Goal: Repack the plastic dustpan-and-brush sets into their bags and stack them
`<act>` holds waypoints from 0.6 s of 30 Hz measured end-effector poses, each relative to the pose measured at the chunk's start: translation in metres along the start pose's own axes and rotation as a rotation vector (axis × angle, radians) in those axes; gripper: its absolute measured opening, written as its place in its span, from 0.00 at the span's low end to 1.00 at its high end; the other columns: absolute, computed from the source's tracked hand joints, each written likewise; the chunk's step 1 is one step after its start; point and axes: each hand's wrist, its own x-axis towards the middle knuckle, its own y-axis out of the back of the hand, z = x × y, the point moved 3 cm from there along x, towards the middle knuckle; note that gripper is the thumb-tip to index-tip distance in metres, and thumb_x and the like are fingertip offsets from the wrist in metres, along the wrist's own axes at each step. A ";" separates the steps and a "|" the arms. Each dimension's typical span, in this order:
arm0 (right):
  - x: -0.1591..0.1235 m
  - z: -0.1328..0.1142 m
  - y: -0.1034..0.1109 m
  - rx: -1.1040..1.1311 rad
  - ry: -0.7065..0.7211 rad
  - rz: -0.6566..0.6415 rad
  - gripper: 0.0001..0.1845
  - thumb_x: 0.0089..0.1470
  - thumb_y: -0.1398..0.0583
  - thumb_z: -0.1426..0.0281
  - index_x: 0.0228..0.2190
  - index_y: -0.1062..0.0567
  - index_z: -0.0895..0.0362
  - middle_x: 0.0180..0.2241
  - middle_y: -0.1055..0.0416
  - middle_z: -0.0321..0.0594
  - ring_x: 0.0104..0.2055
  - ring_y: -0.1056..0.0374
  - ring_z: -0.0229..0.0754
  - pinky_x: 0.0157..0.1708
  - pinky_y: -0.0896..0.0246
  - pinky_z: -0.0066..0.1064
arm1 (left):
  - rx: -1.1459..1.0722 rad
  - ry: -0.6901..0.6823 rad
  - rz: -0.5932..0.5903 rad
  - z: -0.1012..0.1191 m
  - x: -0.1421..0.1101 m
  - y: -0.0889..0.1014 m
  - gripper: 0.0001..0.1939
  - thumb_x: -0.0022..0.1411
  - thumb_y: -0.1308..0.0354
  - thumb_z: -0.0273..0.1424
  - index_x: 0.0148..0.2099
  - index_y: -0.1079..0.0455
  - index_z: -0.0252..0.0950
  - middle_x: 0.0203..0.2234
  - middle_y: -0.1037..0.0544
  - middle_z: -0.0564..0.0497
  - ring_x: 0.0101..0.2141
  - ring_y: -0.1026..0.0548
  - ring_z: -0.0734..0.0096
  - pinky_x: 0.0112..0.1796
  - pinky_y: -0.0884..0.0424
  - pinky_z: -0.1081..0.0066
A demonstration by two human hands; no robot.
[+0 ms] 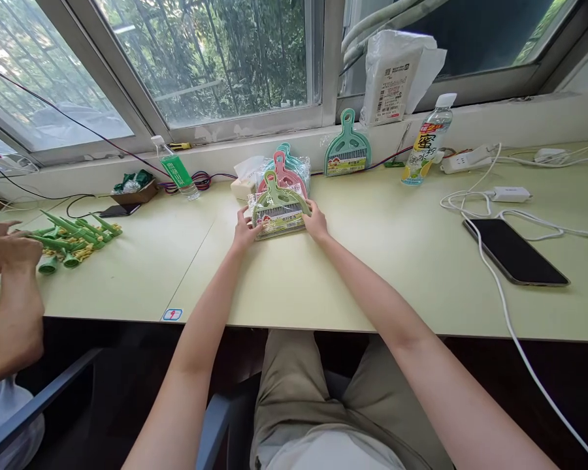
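A small green dustpan-and-brush set [280, 215] in clear wrapping stands upright on the table in front of me. My left hand [245, 230] grips its left edge, and my right hand [315, 220] holds the right edge, fingers closed around the sides. Directly behind it is a pink dustpan set [288, 175], with a teal dustpan [287, 151] partly hidden at the back. Another teal dustpan set [347, 150] leans by itself against the wall below the window, to the right of this group.
A co-worker's hand [14, 248] is at the far left beside green and yellow plastic pieces [73, 238]. Bottles stand left [176, 168] and right [428, 140]. A phone [517, 252], white cables [490, 261] and a power strip [468, 158] lie to the right.
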 end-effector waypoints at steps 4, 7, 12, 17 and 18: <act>-0.001 0.000 0.002 0.023 0.000 0.030 0.29 0.55 0.47 0.76 0.59 0.35 0.54 0.54 0.27 0.43 0.51 0.29 0.51 0.51 0.35 0.44 | -0.021 0.000 -0.030 0.001 0.000 0.000 0.44 0.45 0.35 0.28 0.64 0.47 0.40 0.41 0.26 0.48 0.32 0.25 0.72 0.33 0.28 0.71; -0.002 -0.001 0.003 0.025 0.015 0.047 0.28 0.55 0.47 0.77 0.57 0.33 0.53 0.53 0.26 0.43 0.52 0.29 0.51 0.53 0.36 0.44 | 0.021 -0.020 0.009 0.000 0.001 0.000 0.43 0.44 0.35 0.26 0.63 0.46 0.39 0.40 0.25 0.49 0.31 0.25 0.71 0.33 0.29 0.70; -0.004 -0.003 0.003 0.007 0.025 0.043 0.28 0.56 0.47 0.78 0.58 0.34 0.56 0.54 0.27 0.46 0.57 0.32 0.51 0.57 0.39 0.44 | 0.051 -0.046 0.036 -0.005 0.004 -0.003 0.39 0.50 0.42 0.25 0.65 0.47 0.38 0.38 0.25 0.50 0.30 0.25 0.73 0.35 0.29 0.70; -0.005 -0.003 0.003 -0.018 0.012 0.038 0.28 0.58 0.46 0.77 0.59 0.34 0.56 0.56 0.28 0.47 0.58 0.33 0.51 0.58 0.39 0.45 | 0.188 -0.139 0.065 -0.004 0.004 -0.001 0.32 0.60 0.47 0.29 0.66 0.46 0.37 0.33 0.25 0.51 0.29 0.26 0.72 0.38 0.31 0.68; -0.005 -0.002 0.003 -0.018 0.011 0.035 0.27 0.58 0.46 0.77 0.59 0.34 0.55 0.56 0.28 0.46 0.58 0.32 0.50 0.58 0.39 0.45 | 0.209 -0.148 0.077 -0.003 0.004 0.000 0.31 0.62 0.47 0.31 0.66 0.46 0.37 0.33 0.24 0.51 0.30 0.26 0.70 0.39 0.31 0.67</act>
